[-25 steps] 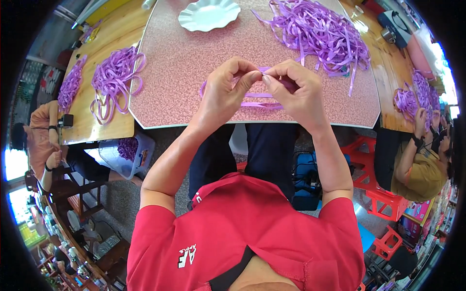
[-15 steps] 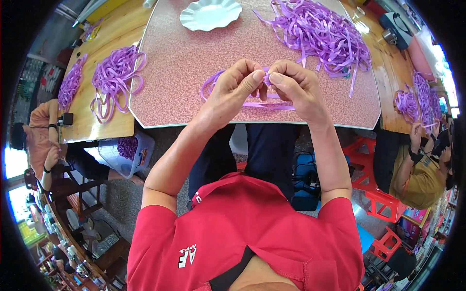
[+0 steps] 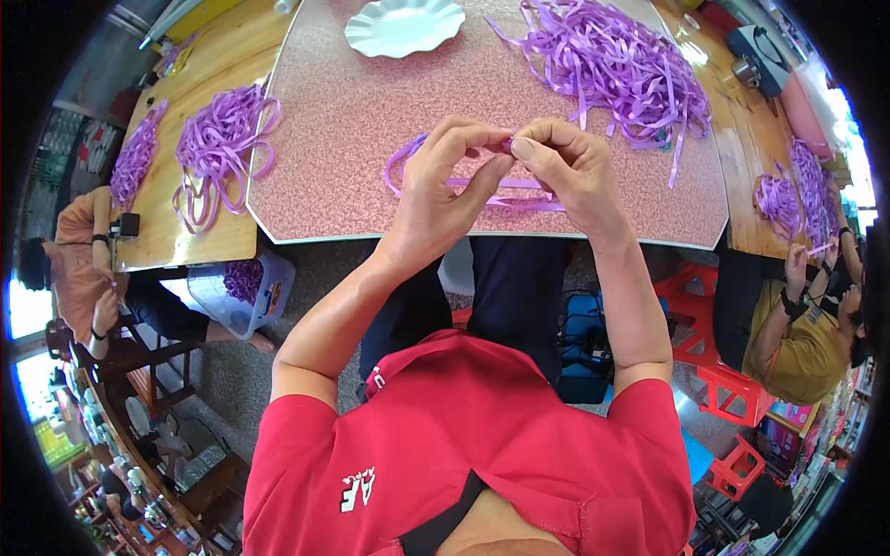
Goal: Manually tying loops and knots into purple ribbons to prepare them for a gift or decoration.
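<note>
A purple ribbon (image 3: 528, 183) lies partly on the pink speckled table (image 3: 324, 176) and rises to a small bunched bit between my hands. My right hand (image 3: 570, 167) pinches this bit between thumb and forefinger. My left hand (image 3: 445, 185) is beside it, its thumb apart from its fingers and its fingertips close to the bunched ribbon. Whether they touch it, I cannot tell. Past my left hand, a loop of the ribbon curves out over the table. Farther off to the right sits a big heap of purple ribbons (image 3: 612, 69).
A white scalloped plate (image 3: 405, 28) stands at the far side. More purple ribbons (image 3: 218, 139) lie on the wooden table (image 3: 148, 236) at left, above a clear plastic tub (image 3: 269, 296). People sit at both sides. Red stools (image 3: 732, 394) stand at right.
My left thumb has come away from the forefinger, and the left hand has opened a little. My right hand keeps its pinch on the ribbon.
</note>
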A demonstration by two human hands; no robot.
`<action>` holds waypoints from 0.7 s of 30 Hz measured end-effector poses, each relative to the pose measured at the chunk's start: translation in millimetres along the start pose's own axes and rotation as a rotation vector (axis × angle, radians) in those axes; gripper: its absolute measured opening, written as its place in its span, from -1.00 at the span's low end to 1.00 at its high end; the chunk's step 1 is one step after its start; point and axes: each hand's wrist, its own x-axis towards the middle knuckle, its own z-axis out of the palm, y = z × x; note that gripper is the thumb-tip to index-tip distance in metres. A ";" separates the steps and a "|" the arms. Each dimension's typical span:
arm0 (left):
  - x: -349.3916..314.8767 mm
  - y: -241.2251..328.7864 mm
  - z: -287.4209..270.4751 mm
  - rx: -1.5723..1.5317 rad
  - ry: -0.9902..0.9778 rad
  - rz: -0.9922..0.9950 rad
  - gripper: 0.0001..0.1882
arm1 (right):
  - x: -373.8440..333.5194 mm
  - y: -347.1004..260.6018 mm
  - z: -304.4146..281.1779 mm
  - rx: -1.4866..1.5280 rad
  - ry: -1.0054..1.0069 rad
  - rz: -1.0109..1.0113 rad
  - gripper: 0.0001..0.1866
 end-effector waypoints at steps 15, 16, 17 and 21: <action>6.0 1.6 -0.5 0.039 0.136 -0.095 -0.77 | 1.6 11.5 12.4 -0.196 0.144 -0.272 -0.96; 6.7 2.3 -1.0 0.039 0.139 -0.098 -0.77 | 0.9 10.1 11.0 -0.196 0.140 -0.270 -0.96; 7.3 2.9 -1.2 0.025 0.123 -0.102 -0.78 | 0.5 5.6 10.5 -0.312 0.111 -0.293 -0.95; 6.8 -0.6 1.9 0.138 0.172 0.026 -0.77 | 1.0 9.4 11.9 -0.283 0.134 -0.244 -0.93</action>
